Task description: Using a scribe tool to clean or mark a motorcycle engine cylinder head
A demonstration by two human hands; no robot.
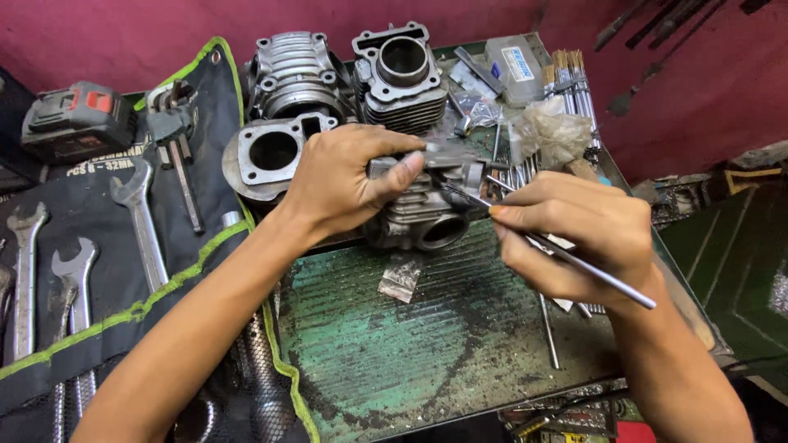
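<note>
Worn green workbench (394, 344), black tool roll (98, 246) left, maroon wall (164, 33) behind.

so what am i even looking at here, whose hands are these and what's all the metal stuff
This is one picture from a camera worn on a person's head, looking down at their own bare hands over a worn green workbench. The left hand grips a finned grey engine cylinder. The right hand holds a thin metal rod like a pen, its tip at the cylinder. Three more engine cylinders stand behind. To the left, spanners lie on a black tool roll.
</note>
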